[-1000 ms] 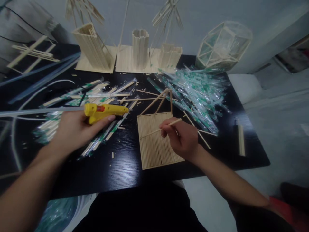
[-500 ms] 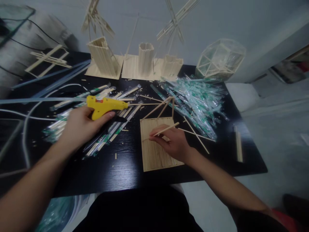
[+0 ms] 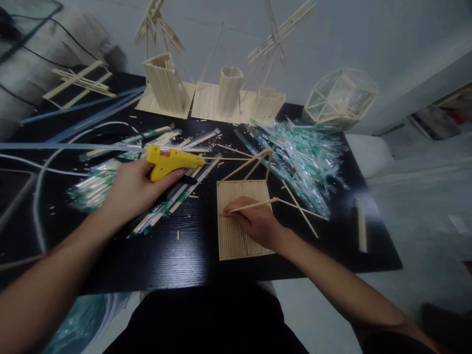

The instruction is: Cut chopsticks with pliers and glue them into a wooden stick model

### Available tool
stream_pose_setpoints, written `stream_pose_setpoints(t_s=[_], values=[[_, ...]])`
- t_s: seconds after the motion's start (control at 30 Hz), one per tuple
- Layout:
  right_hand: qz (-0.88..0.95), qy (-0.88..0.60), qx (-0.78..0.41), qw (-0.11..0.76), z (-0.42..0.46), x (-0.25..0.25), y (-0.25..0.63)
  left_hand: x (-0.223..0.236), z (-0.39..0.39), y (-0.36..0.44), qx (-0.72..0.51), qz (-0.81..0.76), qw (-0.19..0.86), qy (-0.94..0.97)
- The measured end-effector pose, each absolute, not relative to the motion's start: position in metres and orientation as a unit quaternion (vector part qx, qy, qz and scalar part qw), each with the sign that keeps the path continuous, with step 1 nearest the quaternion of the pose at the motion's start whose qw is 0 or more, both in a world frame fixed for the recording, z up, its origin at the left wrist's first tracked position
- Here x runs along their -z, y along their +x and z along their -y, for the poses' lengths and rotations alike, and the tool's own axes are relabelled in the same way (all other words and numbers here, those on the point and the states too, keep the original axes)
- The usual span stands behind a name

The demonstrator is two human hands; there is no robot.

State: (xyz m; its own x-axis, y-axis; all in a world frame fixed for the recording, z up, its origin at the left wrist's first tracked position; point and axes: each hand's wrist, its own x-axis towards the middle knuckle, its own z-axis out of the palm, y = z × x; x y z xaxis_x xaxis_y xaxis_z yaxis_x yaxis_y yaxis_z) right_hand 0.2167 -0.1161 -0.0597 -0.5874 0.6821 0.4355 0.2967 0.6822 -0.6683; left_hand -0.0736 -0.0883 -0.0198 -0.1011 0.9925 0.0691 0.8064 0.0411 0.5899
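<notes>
While the left hand point(image 3: 127, 189) grips a yellow hot glue gun point(image 3: 175, 159), its nozzle aimed towards the wooden-stick panel point(image 3: 236, 241) but apart from it, the right hand point(image 3: 258, 226) has come farther across that panel, closed in a pinch on a slim wooden stick point(image 3: 252, 205). That shift puts the pinched end close to the panel's left side, with the rest of the stick slanting back over the knuckles; whether its tip touches the panel, I can't tell from where I stand. The panel lies flat on the black surface point(image 3: 147, 270) in front of the person, and a slanted stick frame point(image 3: 270, 151) rises at its far edge. A long translucent strip point(image 3: 73, 146) runs to the back of the glue gun. Wrapped sticks point(image 3: 99, 184) are spread around and beyond the left hand, while crumpled clear-and-green wrappers point(image 3: 302, 157) are heaped beyond the right one, near two crossed loose sticks. Farther back, three hollow stick towers point(image 3: 164, 83) stand on flat bases, with a many-sided frame point(image 3: 341, 98) off to their right.
</notes>
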Motion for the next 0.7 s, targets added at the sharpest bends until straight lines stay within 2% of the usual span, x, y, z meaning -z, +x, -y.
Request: stream_pose_setpoints(t_s=[0.7], values=[[0.853,-0.282,-0.265,0.349,0.1140,0.0660,0.2168,0.0169,0.0861,-0.0699,-0.217,-0.733,0.168,0.622]])
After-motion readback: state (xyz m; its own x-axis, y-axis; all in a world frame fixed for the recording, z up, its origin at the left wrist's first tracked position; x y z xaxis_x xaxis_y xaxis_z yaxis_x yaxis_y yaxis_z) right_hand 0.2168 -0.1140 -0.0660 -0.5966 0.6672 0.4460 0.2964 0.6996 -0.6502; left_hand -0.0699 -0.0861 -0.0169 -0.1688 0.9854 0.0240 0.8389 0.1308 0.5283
